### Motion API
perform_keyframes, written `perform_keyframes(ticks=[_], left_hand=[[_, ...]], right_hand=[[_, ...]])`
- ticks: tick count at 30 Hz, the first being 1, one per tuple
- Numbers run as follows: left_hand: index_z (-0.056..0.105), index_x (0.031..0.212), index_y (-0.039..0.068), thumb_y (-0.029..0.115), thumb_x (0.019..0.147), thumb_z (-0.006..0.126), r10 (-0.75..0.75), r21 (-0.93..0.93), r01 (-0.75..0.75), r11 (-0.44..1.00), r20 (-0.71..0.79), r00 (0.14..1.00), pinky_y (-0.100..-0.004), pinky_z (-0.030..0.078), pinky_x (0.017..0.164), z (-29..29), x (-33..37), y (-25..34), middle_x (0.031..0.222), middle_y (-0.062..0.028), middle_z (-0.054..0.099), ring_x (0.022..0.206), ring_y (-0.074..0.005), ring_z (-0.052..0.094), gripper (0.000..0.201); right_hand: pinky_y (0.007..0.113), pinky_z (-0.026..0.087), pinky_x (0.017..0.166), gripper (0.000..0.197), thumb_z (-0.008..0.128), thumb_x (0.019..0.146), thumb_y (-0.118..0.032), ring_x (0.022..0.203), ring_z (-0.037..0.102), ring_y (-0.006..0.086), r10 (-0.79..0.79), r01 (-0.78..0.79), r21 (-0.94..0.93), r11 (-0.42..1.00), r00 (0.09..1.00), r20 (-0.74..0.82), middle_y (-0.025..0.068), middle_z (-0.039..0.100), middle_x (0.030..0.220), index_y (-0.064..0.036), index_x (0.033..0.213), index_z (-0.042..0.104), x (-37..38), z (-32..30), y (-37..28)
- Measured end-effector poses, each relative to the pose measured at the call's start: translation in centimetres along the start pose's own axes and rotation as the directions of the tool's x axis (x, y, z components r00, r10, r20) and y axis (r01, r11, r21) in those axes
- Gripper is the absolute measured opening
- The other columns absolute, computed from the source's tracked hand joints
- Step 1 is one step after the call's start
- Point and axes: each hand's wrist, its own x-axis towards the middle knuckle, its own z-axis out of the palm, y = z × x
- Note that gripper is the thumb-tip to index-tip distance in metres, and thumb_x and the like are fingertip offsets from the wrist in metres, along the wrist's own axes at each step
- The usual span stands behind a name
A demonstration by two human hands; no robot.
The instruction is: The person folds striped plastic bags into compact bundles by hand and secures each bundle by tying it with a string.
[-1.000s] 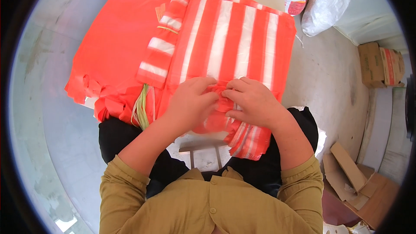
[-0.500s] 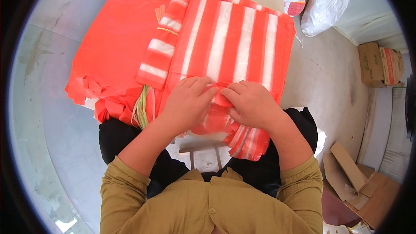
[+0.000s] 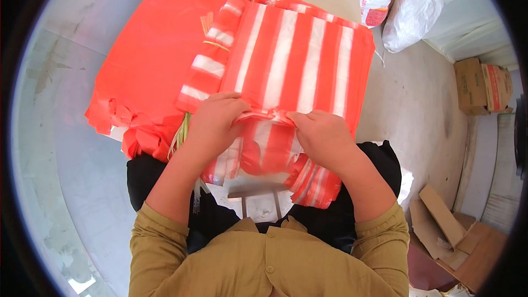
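Note:
A stack of red-and-white striped plastic bags (image 3: 300, 55) lies in front of me. My left hand (image 3: 216, 122) and my right hand (image 3: 324, 136) are both closed on the near part of the top bag. Between them its film is gathered into a crumpled ridge, and a loose striped flap hangs below toward my lap. By my right wrist a bunched striped end (image 3: 314, 184) droops over the near edge. A folded striped bundle (image 3: 208, 66), tied with a thin yellow-green band, rests left of the stack. My fingertips are partly hidden in the film.
A larger pile of plain red plastic (image 3: 165, 38) spreads out on the left. Pale green strands (image 3: 181, 135) dangle beside my left forearm. White sacks (image 3: 413, 11) stand at the far right. Cardboard boxes (image 3: 472, 87) and flattened cardboard (image 3: 440, 223) are on the right side.
My hands have moved apart, the left one leftward and the right one slightly right. The film between them has drawn into a ridge, and more of the hanging flap shows.

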Motion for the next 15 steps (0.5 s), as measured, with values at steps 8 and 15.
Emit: perform_keyframes(ticks=[8,15], left_hand=[[0.069,0.104,-0.001,0.002,0.083,0.075,-0.367,-0.238,0.446,0.863,0.312,0.876,-0.0331,0.052,0.080,-3.5,-0.5,0.9,0.092,-0.0139,0.069,0.088,-0.0241,0.066,0.022],[0.065,0.103,-0.004,0.011,0.091,0.072,-0.505,-0.319,0.529,0.786,0.163,0.848,-0.0319,0.050,0.073,-1.8,-1.3,-0.9,0.080,-0.0106,0.063,0.077,-0.0180,0.062,0.021]], right_hand=[[0.041,0.051,0.069,0.020,0.062,0.091,-0.011,0.077,0.067,0.0297,0.006,-0.085,0.397,0.914,0.980,0.198,0.0200,0.065,0.082,-0.0024,0.109,0.068,0.5,-1.4,0.9],[0.040,0.051,0.080,0.029,0.061,0.092,-0.020,0.089,0.065,0.0303,0.103,-0.412,0.527,0.743,0.849,0.518,0.0192,0.067,0.095,0.0010,0.109,0.066,3.6,-0.6,4.4]])
